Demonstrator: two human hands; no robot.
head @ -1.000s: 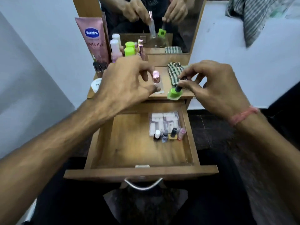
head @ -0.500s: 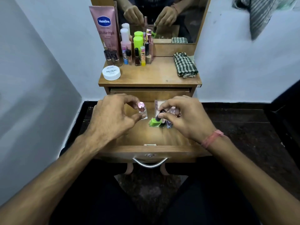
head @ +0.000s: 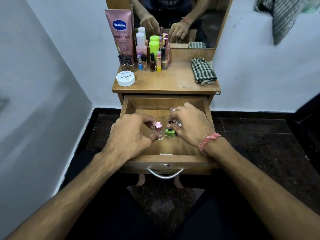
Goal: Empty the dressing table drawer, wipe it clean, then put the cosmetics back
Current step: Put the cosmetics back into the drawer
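The wooden drawer (head: pixel 166 161) of the dressing table stands pulled out towards me. Inside it, my left hand (head: pixel 131 135) pinches a small clear bottle with a pink cap (head: pixel 158 129), held upright just above or on the drawer floor. Right beside it, my right hand (head: pixel 188 125) grips a green nail polish bottle (head: pixel 168 132) by its dark cap. The right hand hides most of the other small items in the drawer; only a corner of a clear palette (head: pixel 172 110) shows behind the fingers.
On the tabletop (head: pixel 166 84) stand a pink Vaseline tube (head: pixel 120 32), several bottles and nail polishes (head: pixel 152 56), a white round jar (head: pixel 125 78) and a folded checked cloth (head: pixel 203 71). A mirror (head: pixel 181 19) rises behind. Walls close in left and right.
Both hands came down from the tabletop edge into the drawer, carrying the pink-capped bottle and the green bottle with them. The view also pulled back.
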